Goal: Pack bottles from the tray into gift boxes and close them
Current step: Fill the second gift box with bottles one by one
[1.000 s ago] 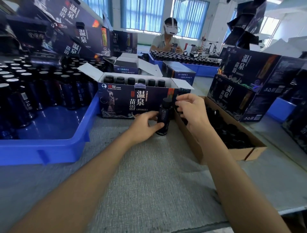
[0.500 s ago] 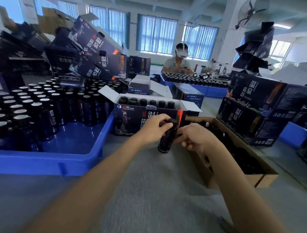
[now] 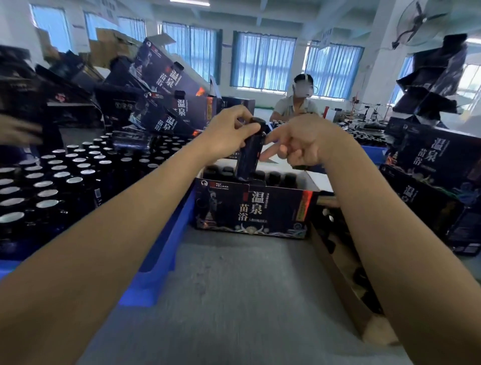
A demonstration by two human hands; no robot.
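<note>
Fingers (image 3: 235, 116) of L hand (image 3: 223, 138) grip bottle (image 3: 250, 153) above gift box (image 3: 250, 208), grey table (image 3: 234, 299), windows (image 3: 263, 65) behind; R hand (image 3: 304, 146) curled, unclear.

A grey, felt-like table top (image 3: 234, 299) fills the lower middle of the frame. At lower right lies a shallow brown cardboard box (image 3: 374, 331) with small dark items inside, too dim to tell apart. At upper centre a seated person in a light shirt (image 3: 294, 105) wears a white headset, with a slim red cylinder (image 3: 324, 113) just beside them. Behind run tall windows with blue curtains (image 3: 263, 63). A round wall fan (image 3: 416, 23) hangs at upper right, plain brown cartons (image 3: 109, 49) are stacked at upper left, and a ceiling strip light (image 3: 190, 3) sits at the top edge.
</note>
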